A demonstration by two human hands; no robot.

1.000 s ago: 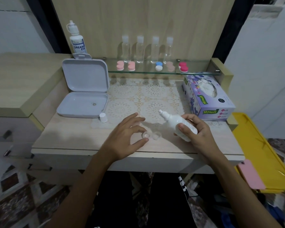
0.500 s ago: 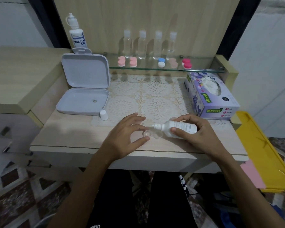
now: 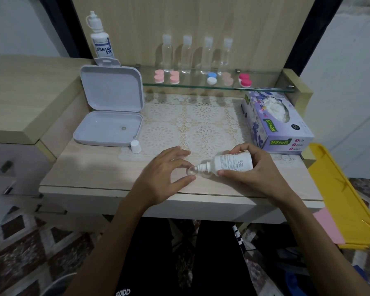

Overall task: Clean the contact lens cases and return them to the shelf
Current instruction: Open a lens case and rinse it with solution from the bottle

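A clear, lidless contact lens case [image 3: 192,170] lies on the table near its front edge. My left hand [image 3: 165,174] pinches the case's left well between thumb and fingers. My right hand [image 3: 251,170] grips a small white solution bottle [image 3: 231,163], tipped on its side with the nozzle pointing left over the case. Its white cap [image 3: 135,146] stands on the table to the left. On the glass shelf [image 3: 265,87] sit several closed lens cases: two pink [image 3: 159,76] [image 3: 174,77], a blue and white one [image 3: 211,78], a pale one [image 3: 227,78] and a magenta one [image 3: 245,79].
An open grey box [image 3: 110,116] stands at the left, with a Dream Eye bottle [image 3: 100,40] behind it. Several clear bottles [image 3: 195,53] line the back of the shelf. A tissue box [image 3: 276,122] sits at the right, a yellow tray [image 3: 344,201] beyond the table edge.
My right hand has tipped the bottle from nozzle-up to lying sideways and brought its nozzle down over the case. My left hand has stayed on the case.
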